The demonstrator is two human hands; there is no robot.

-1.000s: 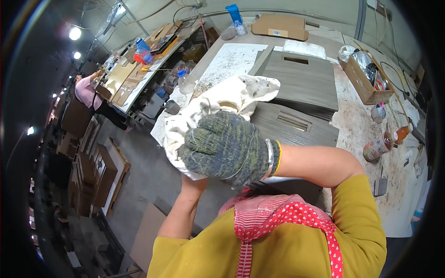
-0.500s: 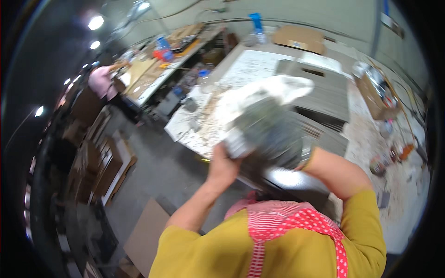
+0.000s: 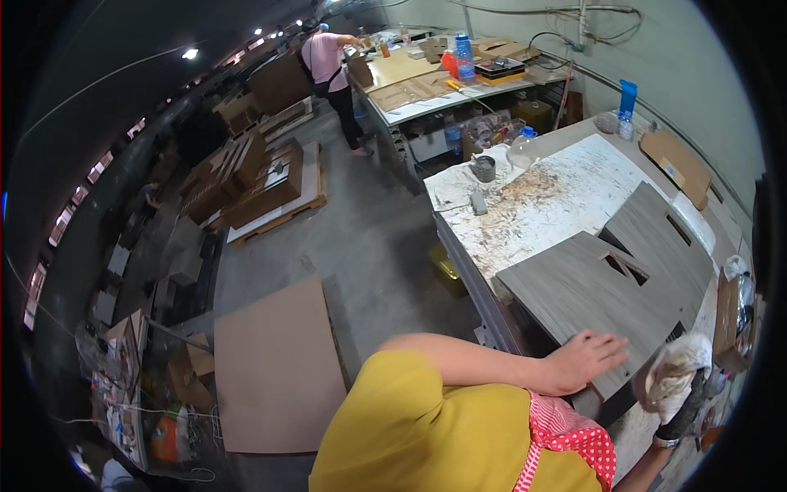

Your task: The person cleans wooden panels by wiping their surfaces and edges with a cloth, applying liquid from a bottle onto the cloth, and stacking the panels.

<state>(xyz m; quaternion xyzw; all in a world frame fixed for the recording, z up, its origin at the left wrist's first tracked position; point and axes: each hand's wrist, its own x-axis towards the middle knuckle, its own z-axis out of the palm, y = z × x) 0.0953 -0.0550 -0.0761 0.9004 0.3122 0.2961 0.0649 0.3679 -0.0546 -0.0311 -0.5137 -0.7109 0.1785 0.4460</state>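
Observation:
My left hand lies with fingers spread at the near edge of a grey wood-grain panel, which has a rectangular cutout. A second grey panel with a slot lies beside it, farther back. At the lower right, my right hand is closed on a bunched white rag with brownish stains. Dark material covers this hand, apparently a glove, and a band circles the wrist. The rag hides most of its fingers.
The worktable's white sheet carries brown scraps, a small dark cup and a clear jug. Right is a cardboard box. A brown board lies to the left. A person in pink stands at another table.
My view has swung left. Both hands were together around a blurred dark bundle and white cloth; now they are apart, the left on the panel, the right with the rag farther right.

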